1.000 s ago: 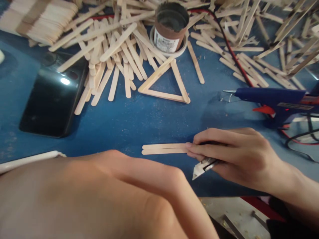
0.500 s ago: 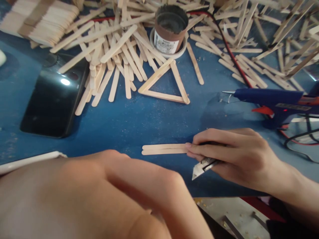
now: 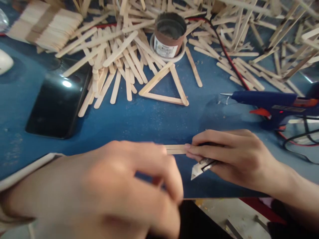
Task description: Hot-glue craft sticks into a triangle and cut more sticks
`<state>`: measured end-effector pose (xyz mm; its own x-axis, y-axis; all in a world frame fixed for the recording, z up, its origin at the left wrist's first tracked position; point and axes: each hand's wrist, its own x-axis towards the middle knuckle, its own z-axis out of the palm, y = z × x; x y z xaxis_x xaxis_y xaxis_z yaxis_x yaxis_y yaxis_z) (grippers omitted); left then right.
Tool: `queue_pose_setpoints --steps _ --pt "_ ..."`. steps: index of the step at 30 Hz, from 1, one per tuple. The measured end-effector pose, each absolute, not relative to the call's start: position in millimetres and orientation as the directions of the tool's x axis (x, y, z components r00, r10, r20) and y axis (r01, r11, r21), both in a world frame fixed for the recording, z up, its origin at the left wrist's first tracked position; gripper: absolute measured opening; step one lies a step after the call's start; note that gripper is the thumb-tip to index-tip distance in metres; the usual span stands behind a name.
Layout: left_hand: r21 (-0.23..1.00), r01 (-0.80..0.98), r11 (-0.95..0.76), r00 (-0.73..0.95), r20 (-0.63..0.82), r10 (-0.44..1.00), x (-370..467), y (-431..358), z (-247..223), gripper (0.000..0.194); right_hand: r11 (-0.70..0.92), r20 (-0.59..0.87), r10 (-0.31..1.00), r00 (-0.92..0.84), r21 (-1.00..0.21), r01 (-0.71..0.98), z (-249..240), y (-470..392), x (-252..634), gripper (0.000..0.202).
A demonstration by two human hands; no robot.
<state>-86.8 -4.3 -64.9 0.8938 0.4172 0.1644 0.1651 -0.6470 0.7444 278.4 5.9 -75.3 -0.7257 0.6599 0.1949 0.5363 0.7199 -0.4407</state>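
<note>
Two pale craft sticks (image 3: 175, 149) lie side by side on the blue table (image 3: 159, 124). My right hand (image 3: 224, 152) pinches their right ends and also holds a utility knife (image 3: 203, 167), its blade pointing down-left. Large and blurred in front, my left hand (image 3: 119, 179) has curled fingers over the left ends of the sticks, hiding them; what its fingertips hold, if anything, cannot be made out. Beyond the hands sits a triangle of glued sticks (image 3: 166, 98).
A blue glue gun (image 3: 266, 99) lies at the right with cables. Loose sticks (image 3: 116, 84) are heaped at the back around a brown pot (image 3: 167, 46). A black phone (image 3: 53, 106) and a bundle of sticks (image 3: 47, 25) are at the left.
My left hand has turned and moved up, its curled fingers now covering the sticks' left ends. My right hand has stayed nearly still with the sticks and knife.
</note>
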Motion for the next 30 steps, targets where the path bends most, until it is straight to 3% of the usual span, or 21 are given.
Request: queue_pose_setpoints --steps 1,3,8,11,14,17,19,22,27,30 --pt "0.682 0.140 -0.718 0.893 0.227 0.389 -72 13 -69 0.024 0.724 0.198 0.657 -0.728 -0.436 0.534 -75 6 278 0.037" --pt "0.447 0.262 -0.855 0.851 0.310 0.423 -47 36 -77 0.028 0.729 0.203 0.654 -0.729 -0.428 0.534 -75 6 278 0.037" --pt "0.241 0.378 -0.894 0.843 0.310 0.440 -42 41 -78 0.026 0.732 0.221 0.648 -0.729 -0.446 0.515 -78 7 278 0.032" --pt "-0.027 0.615 -0.788 0.774 0.214 0.597 -67 48 -61 0.034 0.732 0.230 0.642 -0.731 -0.465 0.497 -81 8 279 0.031" --pt "-0.224 0.819 -0.528 0.560 0.114 0.820 -96 65 -43 0.037 0.727 0.240 0.647 -0.724 -0.481 0.490 -83 8 280 0.031" --pt "-0.284 0.872 -0.399 0.343 -0.227 0.911 -113 80 -31 0.030 0.715 0.219 0.653 -0.725 -0.492 0.496 -82 8 280 0.030" --pt "-0.300 0.899 -0.320 0.226 -0.310 0.924 -115 85 -26 0.021 0.711 0.209 0.656 -0.725 -0.492 0.502 -82 8 280 0.031" --pt "-0.343 0.896 -0.282 0.154 -0.355 0.922 -108 88 -21 0.021 0.713 0.213 0.655 -0.725 -0.492 0.500 -80 9 278 0.034" --pt "-0.425 0.838 -0.343 0.171 -0.393 0.904 -103 84 -18 0.029 0.724 0.227 0.647 -0.728 -0.484 0.492 -79 10 276 0.032" --pt "-0.371 0.864 -0.341 0.200 -0.368 0.908 -106 83 -21 0.028 0.725 0.231 0.649 -0.725 -0.477 0.497 -79 9 274 0.029"
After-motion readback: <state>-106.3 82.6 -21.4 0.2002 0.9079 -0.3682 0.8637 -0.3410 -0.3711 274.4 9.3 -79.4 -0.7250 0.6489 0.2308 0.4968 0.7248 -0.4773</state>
